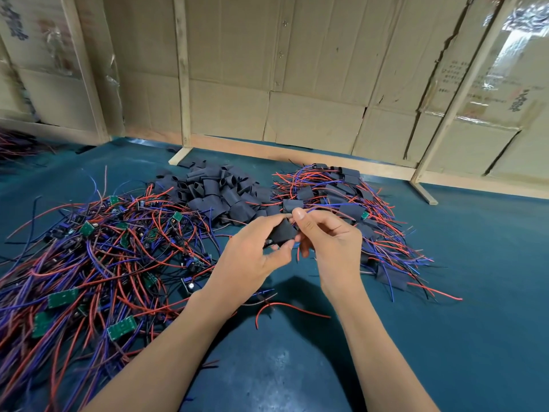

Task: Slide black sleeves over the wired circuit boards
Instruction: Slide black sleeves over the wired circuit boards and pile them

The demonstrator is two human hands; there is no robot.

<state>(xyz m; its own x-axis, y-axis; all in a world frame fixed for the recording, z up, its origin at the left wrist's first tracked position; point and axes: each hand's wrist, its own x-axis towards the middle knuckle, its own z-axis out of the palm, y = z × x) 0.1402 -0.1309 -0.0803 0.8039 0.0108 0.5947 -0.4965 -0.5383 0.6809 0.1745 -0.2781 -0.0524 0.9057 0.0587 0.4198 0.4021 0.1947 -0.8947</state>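
Note:
My left hand (252,257) pinches a black sleeve (282,233) above the teal table, and a circuit board end shows at the sleeve's lower left. My right hand (329,242) grips the red and blue wires that come out of the sleeve's right end. A heap of bare green circuit boards with red, blue and black wires (98,257) lies at the left. Behind my hands sits a pile of empty black sleeves (219,188). At the right lies a pile of sleeved boards (341,197) with wires fanned out.
The teal table top (445,337) runs to a wooden frame with cardboard walls (297,84) at the back. A loose red wire (285,307) lies under my wrists. More wires (15,144) lie at the far left edge.

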